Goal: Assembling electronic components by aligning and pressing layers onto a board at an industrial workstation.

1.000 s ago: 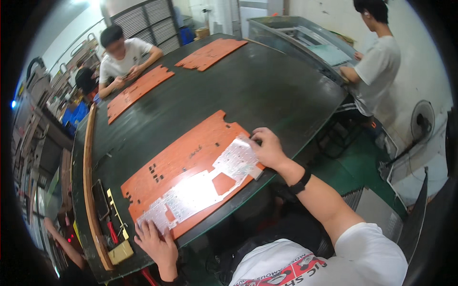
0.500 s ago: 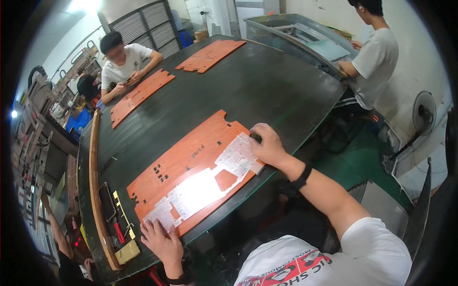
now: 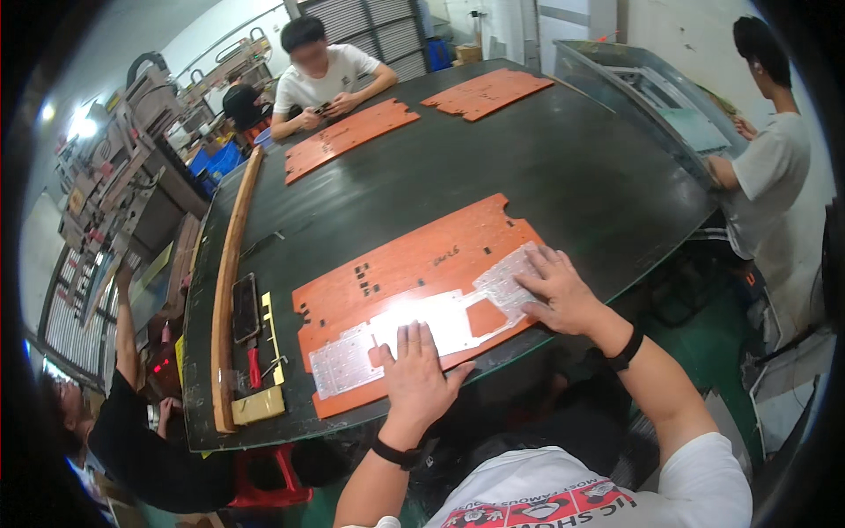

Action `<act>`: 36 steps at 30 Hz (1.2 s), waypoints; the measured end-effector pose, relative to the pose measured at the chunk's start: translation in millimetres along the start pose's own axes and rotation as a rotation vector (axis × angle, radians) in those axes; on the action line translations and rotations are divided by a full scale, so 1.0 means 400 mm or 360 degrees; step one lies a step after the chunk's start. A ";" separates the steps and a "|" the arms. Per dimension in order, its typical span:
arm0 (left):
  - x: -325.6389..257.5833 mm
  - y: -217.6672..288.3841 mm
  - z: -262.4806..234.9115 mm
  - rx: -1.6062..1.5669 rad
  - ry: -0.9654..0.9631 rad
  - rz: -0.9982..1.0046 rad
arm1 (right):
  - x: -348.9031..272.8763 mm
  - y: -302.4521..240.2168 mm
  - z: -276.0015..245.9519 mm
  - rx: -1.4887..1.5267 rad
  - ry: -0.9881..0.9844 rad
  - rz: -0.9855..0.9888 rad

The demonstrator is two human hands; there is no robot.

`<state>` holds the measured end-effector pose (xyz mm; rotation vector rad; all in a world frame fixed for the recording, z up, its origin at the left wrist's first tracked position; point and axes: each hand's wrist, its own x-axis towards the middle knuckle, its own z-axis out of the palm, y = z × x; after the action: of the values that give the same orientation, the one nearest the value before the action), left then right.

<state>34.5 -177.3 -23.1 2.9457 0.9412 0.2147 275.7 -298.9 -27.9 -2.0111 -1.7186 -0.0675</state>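
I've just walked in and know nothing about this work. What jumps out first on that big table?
The eye lands on the large orange board near the front edge of the dark table, with a shiny, perforated metal sheet lying on it. Both hands press flat on that sheet: the left hand near its middle, the right hand at its right end. Two more orange boards lie at the far side, in front of a seated person.

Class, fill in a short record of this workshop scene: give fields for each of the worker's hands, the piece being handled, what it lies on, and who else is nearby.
Left hand: flat on the pale sheet
Right hand: flat on the sheet's right end
Sheet lies on: orange board
Surface: dark table
Nearby: seated person at the far edge; standing person at right
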 end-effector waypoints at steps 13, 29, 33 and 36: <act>-0.084 -0.220 -0.026 -0.0006 0.0025 -0.0191 | 0.129 -0.115 0.015 -0.0113 -0.0110 0.0229; 0.038 -0.109 -0.148 0.0231 -0.0516 -0.0494 | 0.072 -0.059 0.075 -0.0085 -0.0255 0.0269; 0.134 0.058 0.032 -0.0541 0.0183 0.0451 | 0.061 -0.055 0.072 -0.0325 -0.0309 0.0314; 0.165 0.146 0.056 -0.0396 0.0089 0.0338 | 0.064 -0.043 0.082 -0.0456 -0.0322 0.0268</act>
<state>124.5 -186.5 -32.7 2.8144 0.5575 0.3926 255.9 -261.0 -42.4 -2.4397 -1.7321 -0.0577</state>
